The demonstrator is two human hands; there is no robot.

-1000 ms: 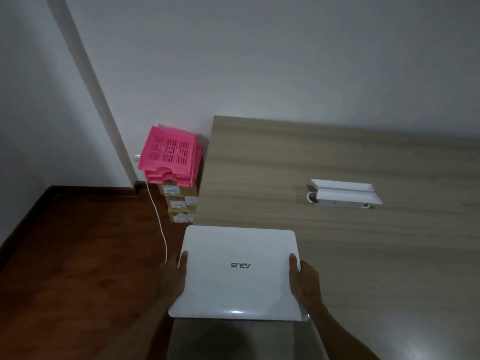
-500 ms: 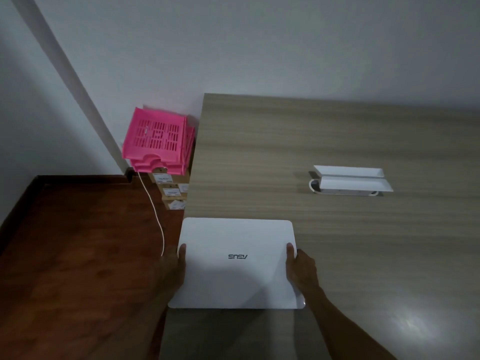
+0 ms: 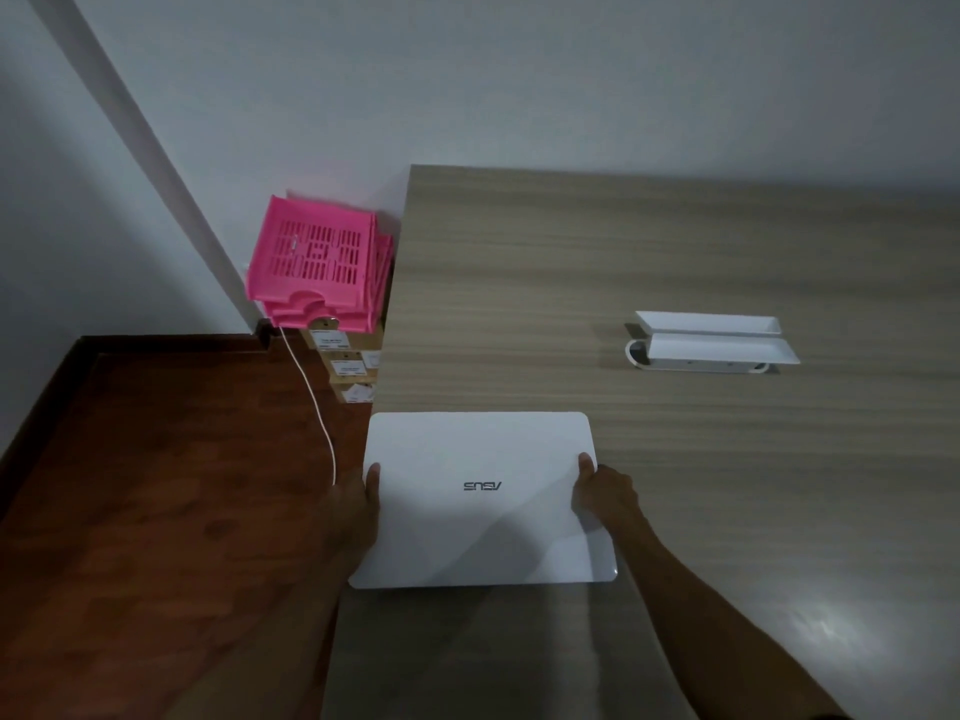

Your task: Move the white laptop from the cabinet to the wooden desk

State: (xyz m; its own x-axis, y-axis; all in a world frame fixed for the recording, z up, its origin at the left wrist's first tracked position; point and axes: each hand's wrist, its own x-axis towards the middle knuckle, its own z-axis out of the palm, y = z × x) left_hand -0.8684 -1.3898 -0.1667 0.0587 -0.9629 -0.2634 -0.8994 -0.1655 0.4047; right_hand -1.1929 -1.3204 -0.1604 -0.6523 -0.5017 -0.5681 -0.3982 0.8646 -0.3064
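The white laptop (image 3: pixel 483 498), lid closed with its logo facing away from me, is held flat over the near left corner of the wooden desk (image 3: pixel 649 262). My left hand (image 3: pixel 358 504) grips its left edge, thumb on top, out past the desk's left side. My right hand (image 3: pixel 602 493) grips its right edge, thumb on the lid. Whether the laptop touches the desk I cannot tell. The cabinet is out of view.
A white two-tier shelf piece (image 3: pixel 711 343) lies on the desk to the right. Left of the desk, stacked pink plastic trays (image 3: pixel 317 267) sit on cardboard boxes (image 3: pixel 348 366), with a white cable (image 3: pixel 311 402) trailing over the dark wooden floor (image 3: pixel 156 511).
Both hands have carried the laptop slightly forward over the desk's corner, and my view has tilted so more of the desk shows. The grip is unchanged.
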